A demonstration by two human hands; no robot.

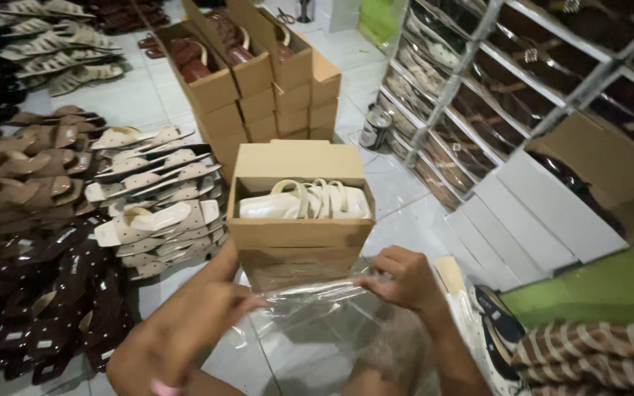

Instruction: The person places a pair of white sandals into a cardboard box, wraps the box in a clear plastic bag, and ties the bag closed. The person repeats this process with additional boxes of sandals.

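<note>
Both hands reach forward from the bottom of the view, forearms angled inward toward each other. The left hand (210,312) is closed in a pinch on one edge of a clear plastic bag (324,323) — knuckles up, wrist bent slightly. The right hand (403,279) curls its fingers over the opposite edge and grips it, so the film is stretched between them. The bag hangs just in front of an open cardboard box (299,231) holding cream sandals (306,202) — it sits on another box on the tiled floor (398,191). Rows of sandals (155,198) lie to the left.
</note>
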